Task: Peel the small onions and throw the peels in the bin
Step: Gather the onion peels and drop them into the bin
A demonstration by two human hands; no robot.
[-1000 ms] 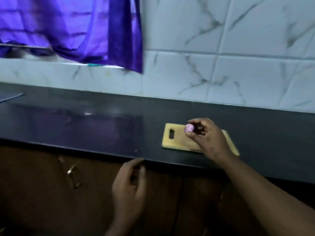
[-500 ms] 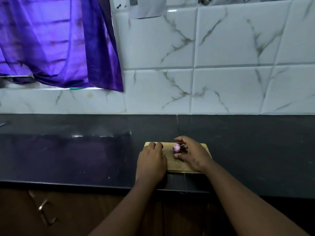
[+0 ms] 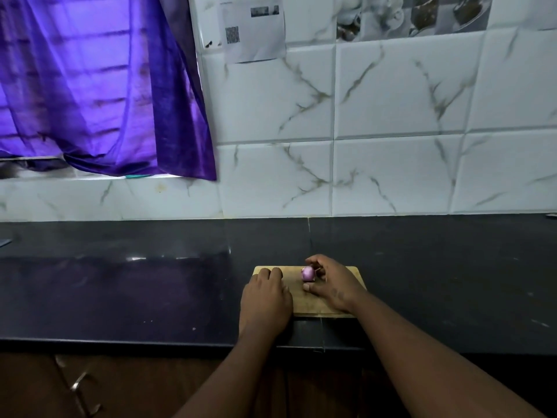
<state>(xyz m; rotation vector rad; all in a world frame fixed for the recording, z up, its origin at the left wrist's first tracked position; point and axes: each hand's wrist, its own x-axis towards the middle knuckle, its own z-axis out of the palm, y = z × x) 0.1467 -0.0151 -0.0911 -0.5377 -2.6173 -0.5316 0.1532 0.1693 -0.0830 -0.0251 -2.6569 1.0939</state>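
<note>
A: What changed over the last second?

B: A second back the right hand (image 3: 333, 285) held the small onion (image 3: 307, 273) up in the air over the cutting board (image 3: 355, 273), pinched at the fingertips, and the left hand (image 3: 265, 300) hung below the counter edge by the cabinet. At this moment both were down on the board. The camera view had also lifted, showing more of the tiled wall (image 3: 391, 116) and the purple curtain (image 3: 99, 86).

A: Onion location?

B: Sitting on the board near its far edge, between the two hands and closer to the right. It looked glossy pink, so I judged it mostly or fully peeled, though it was too small to be sure.

A: Hand states?

B: Right hand was cupped round the onion, thumb on the near side and fingers curled over the far side. It looked like a loose pinch, with contact at the fingertips. Left hand lay palm-down on the board's left end, fingers bent at the far edge, holding nothing that I could see. It seemed to steady the board.

A: Meaning for the task?

B: My read was that the onion had been set down to be worked on or left there. No loose peels and no bin showed, so the throwing step looked not yet done. The black counter (image 3: 120, 282) showed no other onions.
</note>
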